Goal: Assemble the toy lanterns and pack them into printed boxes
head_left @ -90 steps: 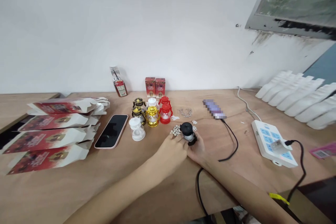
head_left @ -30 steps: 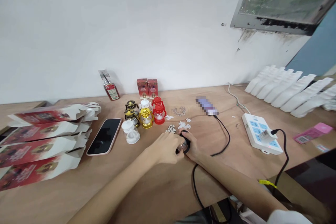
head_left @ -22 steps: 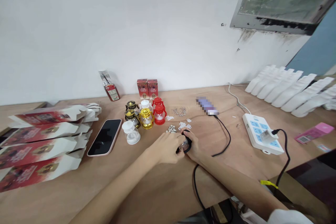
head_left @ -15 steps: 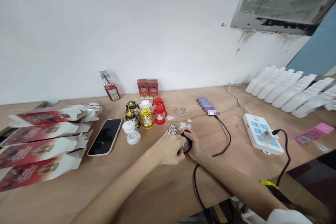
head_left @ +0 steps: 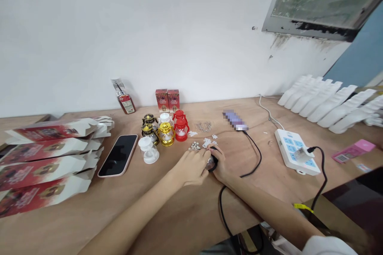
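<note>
Both hands meet over the table around a small black lantern (head_left: 212, 163) with a clear, shiny globe, much of it covered by fingers. My right hand (head_left: 220, 164) wraps the black part from the right. From the left, my left hand (head_left: 193, 166) has its fingers curled against the clear part. Just beyond them lie several small round button cells (head_left: 195, 146) and some small white plastic pieces (head_left: 207, 142). A white lantern body (head_left: 149, 150) stands left of my hands. Behind it are gold (head_left: 166, 134), red (head_left: 181, 129) and bronze-black (head_left: 150, 132) lanterns.
A dark-screened phone (head_left: 119, 155) lies left, beside flattened red boxes (head_left: 44, 171). Thin metal wire pieces (head_left: 203, 126) and two small red boxes (head_left: 167, 100) are farther back. On the right are a cabled phone (head_left: 235, 120), a power strip (head_left: 296, 152) and white plastic bottles (head_left: 326, 101).
My left hand has shifted slightly left on the lantern, so more of the clear globe shows. My right hand keeps its hold. The whole view has shifted a little.
</note>
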A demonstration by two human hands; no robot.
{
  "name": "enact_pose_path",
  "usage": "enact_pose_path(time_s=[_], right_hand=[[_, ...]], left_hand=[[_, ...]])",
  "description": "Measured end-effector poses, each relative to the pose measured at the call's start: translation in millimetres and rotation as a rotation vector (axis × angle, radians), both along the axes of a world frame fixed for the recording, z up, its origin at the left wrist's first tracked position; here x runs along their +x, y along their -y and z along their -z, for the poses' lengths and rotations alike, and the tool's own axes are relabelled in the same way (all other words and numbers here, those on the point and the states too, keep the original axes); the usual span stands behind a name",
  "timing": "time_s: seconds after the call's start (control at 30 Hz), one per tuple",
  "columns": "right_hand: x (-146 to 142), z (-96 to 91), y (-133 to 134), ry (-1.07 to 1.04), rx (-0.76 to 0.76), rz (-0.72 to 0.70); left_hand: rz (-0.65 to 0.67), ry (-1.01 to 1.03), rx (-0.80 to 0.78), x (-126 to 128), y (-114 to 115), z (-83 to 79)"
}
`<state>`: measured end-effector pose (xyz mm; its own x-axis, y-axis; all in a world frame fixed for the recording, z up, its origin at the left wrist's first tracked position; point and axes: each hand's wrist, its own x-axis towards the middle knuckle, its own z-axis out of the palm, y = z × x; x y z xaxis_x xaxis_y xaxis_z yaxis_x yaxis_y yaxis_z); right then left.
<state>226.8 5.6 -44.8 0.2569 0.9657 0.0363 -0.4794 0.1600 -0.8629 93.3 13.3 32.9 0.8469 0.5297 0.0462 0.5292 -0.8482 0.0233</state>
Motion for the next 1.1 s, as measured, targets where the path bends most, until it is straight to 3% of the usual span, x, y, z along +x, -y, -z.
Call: enact_pose_path(time_s=[0.3, 0.43, 0.63, 0.83, 1.1], right_hand=[[2, 2.1, -4, -0.165, -0.035, 0.03], [4, 7.3, -9, -0.164, -0.006, 0.068], [6, 5.0, -10, -0.249, -0.075, 0.1], [8, 0.4, -10, -0.236, -0.113, 0.128], [8, 7.9, -11, -0.058, -0.018, 0.122]], left_hand=[[-0.152, 0.288, -0.037, 8, 1, 20.4], [-0.172, 0.305, 0.006, 8, -4, 27.1], [-0.192, 0.316, -0.015, 1, -8, 10.1], [-0.165, 0.388, -0.205, -14, -12, -11.1], [-0.145, 0.249, -0.331, -15, -15, -7.0]])
